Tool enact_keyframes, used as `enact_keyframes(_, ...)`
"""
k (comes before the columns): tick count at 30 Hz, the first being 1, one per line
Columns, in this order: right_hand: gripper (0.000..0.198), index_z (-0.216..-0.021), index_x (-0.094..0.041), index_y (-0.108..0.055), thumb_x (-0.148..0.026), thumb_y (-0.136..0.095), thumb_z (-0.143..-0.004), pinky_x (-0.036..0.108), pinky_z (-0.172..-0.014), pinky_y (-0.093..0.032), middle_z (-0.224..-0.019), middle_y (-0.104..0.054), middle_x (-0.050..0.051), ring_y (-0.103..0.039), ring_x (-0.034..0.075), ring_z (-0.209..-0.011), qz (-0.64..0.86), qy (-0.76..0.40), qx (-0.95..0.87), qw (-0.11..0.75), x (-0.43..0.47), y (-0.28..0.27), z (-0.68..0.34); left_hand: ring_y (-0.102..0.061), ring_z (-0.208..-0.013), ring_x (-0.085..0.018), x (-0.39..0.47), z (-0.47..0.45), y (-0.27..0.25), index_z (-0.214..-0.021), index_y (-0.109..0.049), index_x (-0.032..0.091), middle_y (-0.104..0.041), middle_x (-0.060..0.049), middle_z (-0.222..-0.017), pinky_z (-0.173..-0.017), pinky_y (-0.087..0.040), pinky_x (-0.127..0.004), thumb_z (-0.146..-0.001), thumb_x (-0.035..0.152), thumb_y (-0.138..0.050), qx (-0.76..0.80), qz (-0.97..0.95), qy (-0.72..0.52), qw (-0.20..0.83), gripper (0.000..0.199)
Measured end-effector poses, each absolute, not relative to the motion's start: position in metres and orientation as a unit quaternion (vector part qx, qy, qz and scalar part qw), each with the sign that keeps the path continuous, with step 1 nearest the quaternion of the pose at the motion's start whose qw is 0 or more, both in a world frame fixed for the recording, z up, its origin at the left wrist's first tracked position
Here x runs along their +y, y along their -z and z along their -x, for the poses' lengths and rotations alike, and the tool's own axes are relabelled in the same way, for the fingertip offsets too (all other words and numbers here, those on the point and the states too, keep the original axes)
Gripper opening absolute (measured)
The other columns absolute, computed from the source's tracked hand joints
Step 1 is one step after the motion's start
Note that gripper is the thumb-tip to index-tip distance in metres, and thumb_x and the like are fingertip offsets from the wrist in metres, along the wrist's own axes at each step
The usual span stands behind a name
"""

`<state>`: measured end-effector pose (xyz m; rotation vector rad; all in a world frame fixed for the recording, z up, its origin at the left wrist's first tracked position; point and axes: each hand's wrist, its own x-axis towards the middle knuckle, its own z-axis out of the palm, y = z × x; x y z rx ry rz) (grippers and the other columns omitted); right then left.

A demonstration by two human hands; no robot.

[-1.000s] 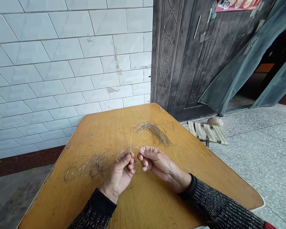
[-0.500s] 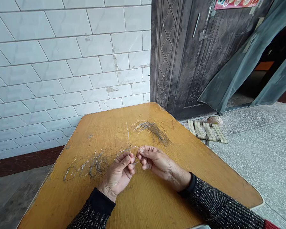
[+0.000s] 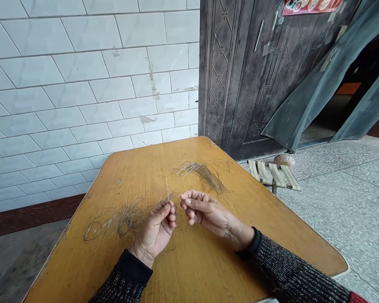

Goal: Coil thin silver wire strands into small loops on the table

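A thin metal wire (image 3: 167, 187) sticks up from my left hand (image 3: 159, 225), which pinches it between thumb and fingertips. My right hand (image 3: 208, 212) is closed in a pinch a short way to the right, with a bit of wire showing at its fingertips. Whether that is the same wire cannot be made out. Left of my left hand, several coiled wire loops (image 3: 129, 219) lie on the table (image 3: 202, 261). Beyond my right hand rests a loose bundle of straighter wires (image 3: 205, 173).
A white tiled wall (image 3: 129, 84) rises behind the table's far left side. A dark carved door (image 3: 230, 75) stands at the far right, beside a grey curtain (image 3: 312, 92). A folding stool with striped webbing (image 3: 274, 173) is on the floor right of the table.
The wire's upright end above my left hand has dropped lower. The curved loop seen between my hands no longer shows there. Both hands stay nearly in place.
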<state>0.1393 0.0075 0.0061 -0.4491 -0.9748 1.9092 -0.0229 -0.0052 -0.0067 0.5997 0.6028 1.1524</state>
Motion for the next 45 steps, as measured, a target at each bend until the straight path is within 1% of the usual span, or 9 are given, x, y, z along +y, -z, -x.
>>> enact_keyframes(3,0.022,-0.082,-0.015,-0.059,-0.025,-0.071,-0.068,0.014,-0.045,-0.048,-0.069,-0.058,-0.004,-0.052,0.002,-0.048,0.177,-0.775,-0.397,0.459,0.008,-0.005,-0.139,-0.052,-0.054,-0.003,-0.006,0.022,0.006,-0.074,-0.064,0.014,-0.058,0.003,-0.067,-0.048,-0.043,-0.013,-0.061,0.016,-0.076,0.281,-0.272,-0.535,0.749,0.018)
enact_keyframes(8,0.024,-0.069,-0.013,-0.056,-0.033,-0.069,-0.07,0.014,-0.049,-0.048,-0.064,-0.058,-0.003,-0.053,0.003,-0.049,0.186,-0.776,-0.391,0.458,0.006,-0.002,-0.134,-0.052,-0.053,-0.004,-0.008,0.019,0.006,-0.073,-0.063,0.014,-0.058,0.003,-0.065,-0.047,-0.043,-0.013,-0.06,0.017,-0.076,0.29,-0.274,-0.531,0.748,0.019)
enact_keyframes(14,0.023,-0.064,-0.014,-0.053,-0.03,-0.068,-0.069,0.017,-0.048,-0.048,-0.06,-0.056,-0.003,-0.053,0.004,-0.047,0.195,-0.78,-0.369,0.465,0.007,0.0,-0.133,-0.053,-0.054,-0.005,-0.007,0.019,0.005,-0.07,-0.063,0.013,-0.058,0.002,-0.064,-0.052,-0.045,-0.015,-0.061,0.017,-0.075,0.289,-0.293,-0.546,0.73,0.016)
enact_keyframes(19,0.027,-0.071,-0.014,-0.055,-0.04,-0.061,-0.074,0.018,-0.044,-0.045,-0.069,-0.058,0.0,-0.053,0.006,-0.05,0.236,-0.728,-0.464,0.446,0.012,-0.002,-0.143,-0.054,-0.056,-0.007,-0.008,0.019,0.003,-0.069,-0.063,0.013,-0.06,0.001,-0.067,-0.052,-0.044,-0.017,-0.061,0.017,-0.075,0.313,-0.318,-0.525,0.725,0.015)
enact_keyframes(23,0.026,-0.086,-0.017,-0.057,-0.041,-0.056,-0.079,0.018,-0.045,-0.042,-0.077,-0.058,0.001,-0.052,0.007,-0.055,0.327,-0.587,-0.553,0.493,0.018,-0.003,-0.149,-0.054,-0.056,-0.007,-0.009,0.018,0.002,-0.07,-0.064,0.013,-0.059,0.001,-0.067,-0.05,-0.041,-0.018,-0.061,0.02,-0.075,0.333,-0.332,-0.51,0.72,0.016)
enact_keyframes(27,0.015,-0.09,-0.019,-0.059,-0.029,-0.049,-0.085,0.025,-0.06,-0.046,-0.08,-0.059,0.004,-0.055,0.012,-0.069,0.362,-0.262,-0.699,0.558,0.019,-0.004,-0.155,-0.05,-0.051,-0.006,-0.011,0.016,0.002,-0.067,-0.064,0.012,-0.058,0.0,-0.063,-0.044,-0.034,-0.017,-0.062,0.023,-0.074,0.372,-0.385,-0.489,0.689,0.016)
enact_keyframes(32,0.024,-0.102,-0.021,-0.06,-0.017,-0.041,-0.089,0.028,-0.07,-0.047,-0.102,-0.059,0.008,-0.055,0.015,-0.085,0.321,0.056,-0.83,0.454,0.015,-0.009,-0.163,-0.049,-0.049,-0.007,-0.012,0.015,0.003,-0.068,-0.063,0.014,-0.057,0.001,-0.061,-0.044,-0.031,-0.019,-0.063,0.027,-0.072,0.399,-0.429,-0.473,0.658,0.017)
enact_keyframes(38,0.03,-0.111,-0.018,-0.056,-0.035,-0.047,-0.087,0.034,-0.079,-0.048,-0.114,-0.058,0.01,-0.049,0.022,-0.103,0.307,0.146,-0.877,0.34,0.014,-0.014,-0.165,-0.052,-0.049,-0.008,-0.012,0.014,0.004,-0.07,-0.062,0.014,-0.057,0.001,-0.06,-0.046,-0.035,-0.021,-0.063,0.028,-0.072,0.408,-0.435,-0.48,0.643,0.018)
enact_keyframes(45,0.024,-0.103,-0.017,-0.059,-0.03,-0.047,-0.087,0.032,-0.073,-0.048,-0.105,-0.061,0.01,-0.051,0.021,-0.095,0.353,0.18,-0.85,0.349,0.01,-0.014,-0.159,-0.055,-0.051,-0.009,-0.013,0.012,0.003,-0.07,-0.063,0.014,-0.06,0.001,-0.06,-0.049,-0.04,-0.021,-0.06,0.026,-0.075,0.395,-0.409,-0.496,0.656,0.02)
